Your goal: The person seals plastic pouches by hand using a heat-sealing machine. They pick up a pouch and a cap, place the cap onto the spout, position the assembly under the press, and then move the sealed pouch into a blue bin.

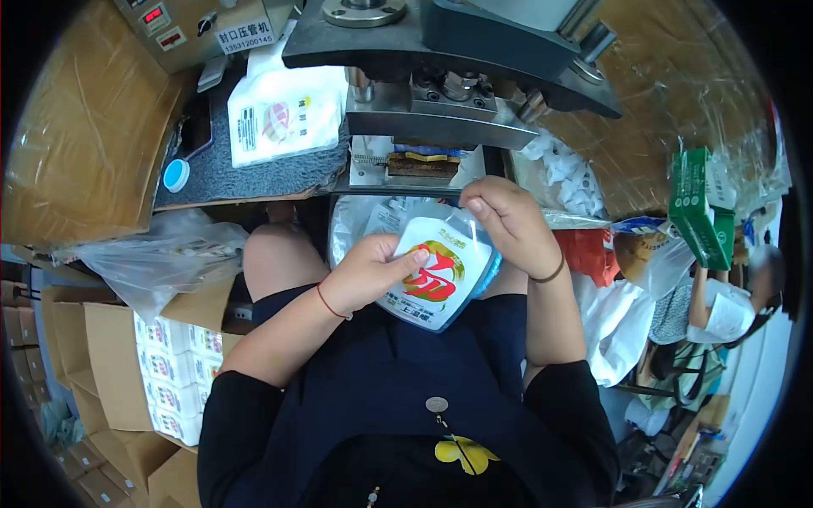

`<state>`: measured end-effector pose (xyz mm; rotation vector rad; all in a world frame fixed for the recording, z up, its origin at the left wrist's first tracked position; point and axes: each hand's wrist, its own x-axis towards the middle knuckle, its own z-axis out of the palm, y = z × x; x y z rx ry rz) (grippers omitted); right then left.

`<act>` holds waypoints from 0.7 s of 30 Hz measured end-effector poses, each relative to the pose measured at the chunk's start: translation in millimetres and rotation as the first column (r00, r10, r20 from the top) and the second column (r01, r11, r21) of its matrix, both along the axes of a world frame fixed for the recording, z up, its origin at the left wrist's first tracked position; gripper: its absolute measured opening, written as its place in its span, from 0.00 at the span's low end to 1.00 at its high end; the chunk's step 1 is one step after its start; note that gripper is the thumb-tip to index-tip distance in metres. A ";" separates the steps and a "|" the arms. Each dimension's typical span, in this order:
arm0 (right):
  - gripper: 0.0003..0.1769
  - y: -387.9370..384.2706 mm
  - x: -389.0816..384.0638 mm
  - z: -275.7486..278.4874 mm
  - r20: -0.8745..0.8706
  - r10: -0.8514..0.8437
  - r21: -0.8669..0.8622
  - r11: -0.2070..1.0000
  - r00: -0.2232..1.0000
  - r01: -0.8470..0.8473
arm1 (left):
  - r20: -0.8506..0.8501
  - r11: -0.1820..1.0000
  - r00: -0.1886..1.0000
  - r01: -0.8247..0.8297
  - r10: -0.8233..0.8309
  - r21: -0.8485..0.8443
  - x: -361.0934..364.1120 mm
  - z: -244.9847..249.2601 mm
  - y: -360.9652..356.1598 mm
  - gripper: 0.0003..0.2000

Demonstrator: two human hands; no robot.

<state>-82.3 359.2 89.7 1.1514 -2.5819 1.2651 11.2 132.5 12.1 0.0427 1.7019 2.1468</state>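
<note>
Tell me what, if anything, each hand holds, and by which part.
The left hand grips the white pack by its left side, thumb across the front. The right hand is at its upper edge; whether it pinches is unclear.

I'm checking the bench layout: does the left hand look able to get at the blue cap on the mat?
Probably, once freed: the left hand is holding the printed pouch, but the blue cap lies uncovered near the edge of the mat, with nothing evident blocking it from above.
</note>
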 end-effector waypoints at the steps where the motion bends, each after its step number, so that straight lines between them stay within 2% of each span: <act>1: 0.08 3.6 2.8 0.0 0.021 -0.031 0.009 0.999 0.999 0.031 | -0.029 0.998 0.999 0.043 -0.044 -0.056 -1.3 -7.0 0.5 0.14; 2: 0.07 6.6 4.3 1.3 0.118 -0.071 -0.104 0.991 0.991 0.083 | -0.039 0.993 0.997 0.062 -0.066 -0.104 -1.6 -11.6 0.3 0.14; 4: 0.07 6.8 9.1 8.7 0.159 -0.066 -0.077 0.994 0.985 0.079 | -0.058 0.972 0.991 0.106 -0.120 -0.212 -5.7 4.1 3.3 0.14; 5: 0.06 7.2 9.3 11.9 0.172 -0.067 -0.069 0.994 0.983 0.080 | -0.055 0.983 0.993 0.095 -0.105 -0.159 -7.1 -0.2 6.1 0.14; 6: 0.08 7.8 8.3 9.6 0.165 -0.010 0.006 1.000 0.986 0.009 | -0.052 0.990 0.994 0.087 -0.094 -0.112 -6.4 -9.1 8.5 0.14; 7: 0.08 9.9 6.6 6.6 0.099 -0.001 0.044 0.999 0.995 -0.003 | -0.043 0.995 0.996 0.079 -0.082 -0.064 -4.0 -9.1 11.1 0.15; 8: 0.09 14.3 3.1 4.2 0.034 0.014 0.088 0.996 0.999 -0.017 | 0.055 0.990 0.995 0.081 -0.088 0.119 -0.9 -6.6 16.0 0.14; 9: 0.10 18.6 -0.3 3.4 -0.026 0.037 0.139 0.990 0.999 -0.033 | 0.094 0.982 0.987 0.113 -0.128 0.151 -2.3 -1.5 16.8 0.15; 11: 0.12 23.1 -0.4 4.8 0.027 0.110 0.172 0.979 0.994 -0.113 | 0.184 0.960 0.960 0.170 -0.213 0.224 -0.3 2.3 18.6 0.16; 13: 0.13 24.4 1.0 10.8 0.120 0.147 0.152 0.975 0.982 -0.164 | 0.192 0.942 0.945 0.213 -0.266 0.258 -2.4 -6.1 19.2 0.14; 14: 0.14 29.5 1.3 13.4 0.026 0.000 0.200 0.980 1.000 -0.005 | 0.186 0.934 0.944 0.212 -0.272 0.288 -1.1 -7.1 19.7 0.14; 16: 0.16 53.9 -2.9 17.4 -0.176 -0.271 0.251 0.917 0.946 0.309 | 0.195 0.936 0.949 0.181 -0.247 0.302 -3.7 -12.0 15.1 0.14; 17: 0.18 72.4 -8.8 14.8 -0.300 -0.473 0.330 0.763 0.828 0.556 | 0.192 0.940 0.960 0.136 -0.203 0.313 -7.8 -13.0 9.0 0.15; 18: 0.19 98.2 -21.1 0.1 -0.465 -0.518 0.391 0.608 0.718 0.692 | 0.191 0.942 0.969 0.090 -0.158 0.325 -14.6 -11.5 2.7 0.15; 19: 0.20 116.2 -26.6 -7.1 -0.447 -0.544 0.543 0.467 0.711 0.698 | 0.189 0.941 0.975 0.044 -0.114 0.337 -22.6 -9.0 -2.0 0.15; 21: 0.20 124.7 -32.7 -12.9 -0.385 -0.421 0.643 0.516 0.821 0.566 | 0.230 0.946 0.973 -0.058 -0.017 0.318 -40.2 4.3 -9.7 0.15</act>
